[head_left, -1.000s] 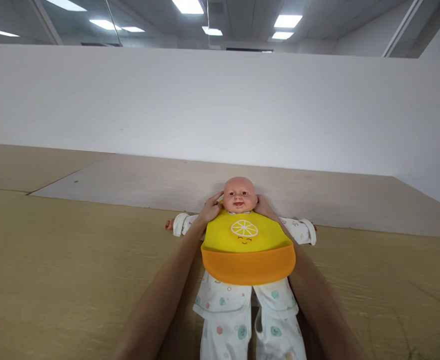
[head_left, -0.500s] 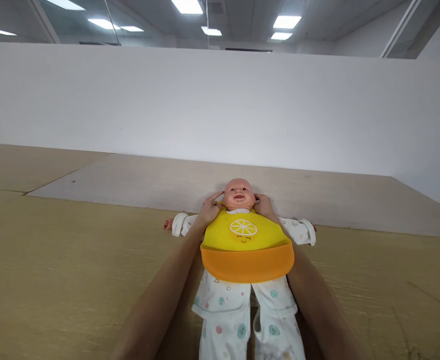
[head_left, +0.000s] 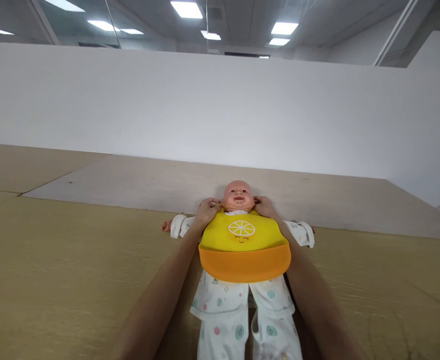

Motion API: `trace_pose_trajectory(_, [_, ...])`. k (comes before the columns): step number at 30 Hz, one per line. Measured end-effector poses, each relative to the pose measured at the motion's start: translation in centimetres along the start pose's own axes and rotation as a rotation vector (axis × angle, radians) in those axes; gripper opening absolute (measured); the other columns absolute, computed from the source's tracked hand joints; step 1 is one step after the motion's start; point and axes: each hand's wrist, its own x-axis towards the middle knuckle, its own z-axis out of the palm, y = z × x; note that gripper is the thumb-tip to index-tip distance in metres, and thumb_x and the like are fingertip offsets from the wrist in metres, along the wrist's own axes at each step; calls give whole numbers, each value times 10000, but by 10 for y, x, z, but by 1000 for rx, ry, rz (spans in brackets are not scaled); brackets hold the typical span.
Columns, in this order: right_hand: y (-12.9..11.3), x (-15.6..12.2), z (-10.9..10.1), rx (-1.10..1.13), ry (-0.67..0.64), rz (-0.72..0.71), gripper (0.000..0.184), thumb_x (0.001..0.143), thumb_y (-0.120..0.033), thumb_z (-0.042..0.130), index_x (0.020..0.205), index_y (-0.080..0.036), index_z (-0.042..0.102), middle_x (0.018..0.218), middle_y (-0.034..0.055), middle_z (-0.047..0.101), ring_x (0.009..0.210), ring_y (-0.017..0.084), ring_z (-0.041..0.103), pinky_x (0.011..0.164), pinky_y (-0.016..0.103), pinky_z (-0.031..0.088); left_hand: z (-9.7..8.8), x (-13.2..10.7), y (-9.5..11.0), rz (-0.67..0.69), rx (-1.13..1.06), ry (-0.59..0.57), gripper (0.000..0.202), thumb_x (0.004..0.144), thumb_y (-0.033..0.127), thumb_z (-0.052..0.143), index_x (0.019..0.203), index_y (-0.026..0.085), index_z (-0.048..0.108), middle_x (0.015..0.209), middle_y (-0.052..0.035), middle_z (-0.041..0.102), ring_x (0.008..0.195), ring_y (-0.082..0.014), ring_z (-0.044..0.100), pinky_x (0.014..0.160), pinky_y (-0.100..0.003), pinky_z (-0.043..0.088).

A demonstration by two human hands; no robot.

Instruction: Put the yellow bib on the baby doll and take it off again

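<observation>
A baby doll (head_left: 238, 194) lies on its back, arms spread, in a white patterned outfit (head_left: 223, 302). Over its chest is a yellow bib (head_left: 242, 227) with a lemon-slice print and an orange catch pocket. My left hand (head_left: 207, 210) is beside the doll's neck, its fingers closed on a yellow strap end of the bib. On the other side, my right hand (head_left: 264, 206) is closed at the neck, with its fingertips tucked behind the doll's head. What those fingertips hold is hidden.
The doll rests on a tan wooden surface (head_left: 73, 270). Behind its head runs a paler greyish board (head_left: 148, 177), meeting a white partition wall (head_left: 204, 110). Glass panels (head_left: 235, 30) above the wall show ceiling lights.
My left hand's fingers, stretched towards the doll's head before, have drawn together on the bib's strap. My right hand stays at the neck. The view has shifted slightly.
</observation>
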Motion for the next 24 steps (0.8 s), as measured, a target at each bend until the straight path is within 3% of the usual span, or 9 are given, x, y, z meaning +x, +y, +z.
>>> trace_pose_trajectory(3, [-3,-8,-13,150,-145,-21,352,630,-202,599,965,-140,686,967,82,717,872,196,643,755,270,504,0,0,0,-8,6,-11,176,584,154,704,756,188,691,598,-13,658,550,-164,552,551,-261,362])
trace_pose_trajectory(7, [-2,-16,-23,352,-303,6,605,584,-209,691,1179,-160,589,954,59,700,826,169,638,704,252,495,0,0,1,32,37,-25,319,627,194,694,946,184,706,666,-31,674,616,-186,586,595,-274,389])
trace_pose_trajectory(9, [1,-16,-23,328,-292,10,637,556,-185,696,1181,-148,579,927,53,694,781,155,629,667,241,483,1,-1,1,54,54,1,337,626,221,711,961,184,696,692,-38,672,664,-198,598,627,-278,399])
trace_pose_trajectory(14, [0,-17,-20,328,-271,38,504,527,-170,724,1022,-141,630,1002,74,686,812,164,633,692,257,498,1,-3,0,85,4,-6,253,641,313,724,857,194,672,628,-9,631,601,-175,558,603,-269,385])
trace_pose_trajectory(17, [-4,-30,-28,490,-298,131,583,567,-210,763,1122,-158,593,1067,96,681,838,172,651,708,267,516,2,-4,3,59,-48,-26,264,614,309,738,837,192,660,582,9,605,544,-156,525,547,-258,363])
trace_pose_trajectory(20, [-8,-51,-40,572,-248,234,673,619,-233,762,1245,-194,517,1010,78,700,773,152,655,654,248,515,3,-8,13,-18,-59,-12,353,604,270,725,934,182,634,606,15,605,538,-146,534,521,-246,372])
trace_pose_trajectory(24, [-11,-83,-52,594,-218,287,597,670,-249,739,1228,-231,528,962,39,702,744,127,642,591,204,491,-2,-27,29,-127,-212,-21,439,646,257,669,1072,208,579,770,-16,657,623,-158,609,556,-255,448])
